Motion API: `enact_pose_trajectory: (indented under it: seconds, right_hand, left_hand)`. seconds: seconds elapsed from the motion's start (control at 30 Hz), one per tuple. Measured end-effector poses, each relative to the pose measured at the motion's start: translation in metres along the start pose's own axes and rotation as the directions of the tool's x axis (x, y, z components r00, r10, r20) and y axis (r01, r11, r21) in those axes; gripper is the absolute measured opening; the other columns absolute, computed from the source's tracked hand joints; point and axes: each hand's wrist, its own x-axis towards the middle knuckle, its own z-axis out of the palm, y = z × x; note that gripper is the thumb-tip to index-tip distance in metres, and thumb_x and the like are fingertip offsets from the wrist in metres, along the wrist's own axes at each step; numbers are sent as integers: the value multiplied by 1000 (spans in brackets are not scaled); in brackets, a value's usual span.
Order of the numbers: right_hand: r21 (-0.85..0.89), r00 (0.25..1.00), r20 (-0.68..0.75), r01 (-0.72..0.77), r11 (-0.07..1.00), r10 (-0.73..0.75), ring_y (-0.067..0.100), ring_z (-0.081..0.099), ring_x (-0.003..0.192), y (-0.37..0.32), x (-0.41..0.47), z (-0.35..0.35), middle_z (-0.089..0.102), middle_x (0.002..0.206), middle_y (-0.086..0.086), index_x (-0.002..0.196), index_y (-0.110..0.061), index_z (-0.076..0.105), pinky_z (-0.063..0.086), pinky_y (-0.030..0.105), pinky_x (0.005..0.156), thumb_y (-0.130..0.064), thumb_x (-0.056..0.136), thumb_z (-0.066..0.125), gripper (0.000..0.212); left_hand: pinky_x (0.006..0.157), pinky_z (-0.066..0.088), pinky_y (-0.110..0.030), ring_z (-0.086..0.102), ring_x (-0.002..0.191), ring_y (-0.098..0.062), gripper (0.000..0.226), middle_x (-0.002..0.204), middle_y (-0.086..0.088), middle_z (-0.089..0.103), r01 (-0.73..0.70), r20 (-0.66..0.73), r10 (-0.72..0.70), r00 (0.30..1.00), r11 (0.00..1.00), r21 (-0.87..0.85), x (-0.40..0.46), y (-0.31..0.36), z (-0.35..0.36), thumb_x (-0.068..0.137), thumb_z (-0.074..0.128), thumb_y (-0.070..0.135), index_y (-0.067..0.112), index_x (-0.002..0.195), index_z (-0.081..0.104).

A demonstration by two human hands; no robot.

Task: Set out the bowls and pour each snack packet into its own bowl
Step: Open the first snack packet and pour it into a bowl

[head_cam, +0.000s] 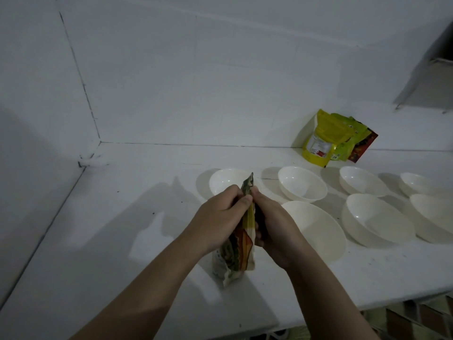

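Both hands grip one snack packet (241,244) upright above the white counter (122,241): the left hand (220,217) and right hand (272,224) pinch its top edge from opposite sides. Step in hand: opening the packet. All seven white bowls appear empty, and the nearest bowl (316,229) lies just right of the hands. The next move calls for a controlled tear, then tipping over one bowl; the remaining packets (328,141) lean against the back wall.

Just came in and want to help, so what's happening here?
A person holds a snack packet upright over the white counter, both hands gripping near its top: left hand, right hand. It looks like they are tearing it open. Seven white bowls, such as this one, are set out, and those whose insides show are empty. More packets lean against the back wall.
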Motion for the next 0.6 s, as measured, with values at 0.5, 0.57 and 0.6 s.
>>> enact_pose_trajectory:
  seconds: [0.5,0.57,0.6]
  right_hand:
    - [-42,993,84,83,996,-79,16,35,52,-5,-13,4,40,63,6,80,-11,49,28,28,48,-24,101,48,24]
    - [-119,992,87,102,988,-92,16,37,54,-7,-16,2,44,63,6,78,-11,50,31,28,50,-20,98,50,23]
    - [-176,992,73,114,978,-103,15,39,54,-9,-17,2,46,63,4,77,-10,51,33,28,51,-18,98,51,22]
  left_hand:
    - [57,31,-27,37,55,-10,33,60,6,39,-34,-75,41,996,995,95,-8,6,-5,98,40,27,23,65,35]
    - [58,31,-30,35,57,-11,36,59,6,35,-14,-81,19,997,998,60,-7,4,-7,98,40,25,22,63,33]
    - [59,31,-31,35,57,-12,36,60,5,34,-9,-83,12,996,999,46,-7,3,-7,97,41,25,22,62,33]
